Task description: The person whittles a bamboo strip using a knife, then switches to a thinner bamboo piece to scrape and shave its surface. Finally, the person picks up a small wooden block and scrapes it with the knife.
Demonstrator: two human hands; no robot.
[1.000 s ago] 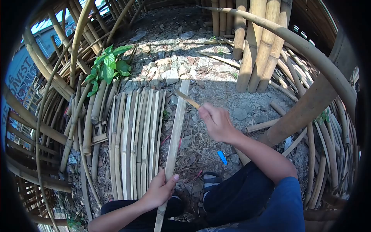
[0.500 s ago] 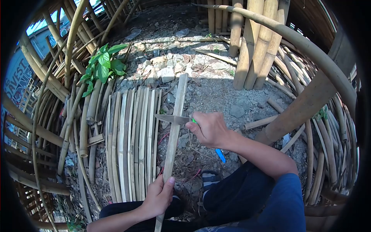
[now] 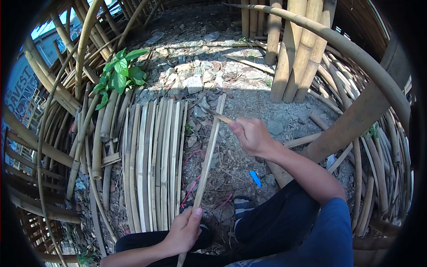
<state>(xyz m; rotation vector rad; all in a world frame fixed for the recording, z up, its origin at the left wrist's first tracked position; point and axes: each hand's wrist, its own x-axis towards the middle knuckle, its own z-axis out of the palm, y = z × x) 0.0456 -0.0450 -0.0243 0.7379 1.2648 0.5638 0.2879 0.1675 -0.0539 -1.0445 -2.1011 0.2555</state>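
The left hand [image 3: 183, 230] clasped a bamboo strip [image 3: 207, 164] low down, just right of the laid-out strips [image 3: 155, 164]. The right hand [image 3: 252, 137] gripped a knife [image 3: 218, 115] across its upper part, seemingly for shaving; another stroke would call for a steady blade angle.
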